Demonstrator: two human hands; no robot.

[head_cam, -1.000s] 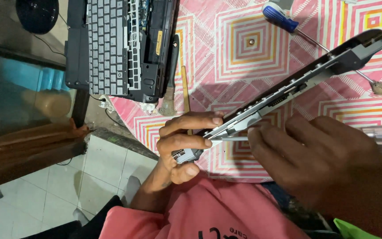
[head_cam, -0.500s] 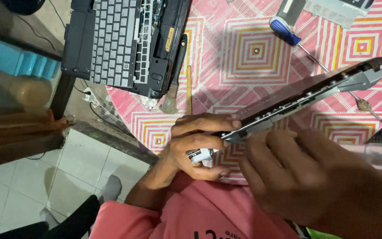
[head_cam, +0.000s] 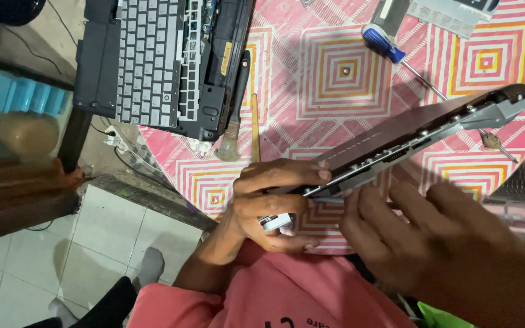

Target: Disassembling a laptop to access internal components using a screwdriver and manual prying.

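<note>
Bare patterned tablecloth (head_cam: 341, 73) at upper centre leaves room for a hand. The opened laptop (head_cam: 159, 61) blocks the upper left, a blue-handled screwdriver (head_cam: 384, 44) the upper right, a brush (head_cam: 235, 115) between.

1. The right hand (head_cam: 451, 255) runs off the near right edge — its wrist is unseen.
2. The left hand (head_cam: 274, 203) covers the near end of the grey laptop (head_cam: 408, 143).
3. The small white object (head_cam: 276, 222) in the left fingers is mostly hidden — kind unclear.
4. The opened laptop (head_cam: 153, 61) is cut by the far edge.

place: home repair bench | signs: opened laptop (head_cam: 159, 64), screwdriver (head_cam: 384, 44), patterned tablecloth (head_cam: 341, 79), tiled floor (head_cam: 86, 267)
</note>
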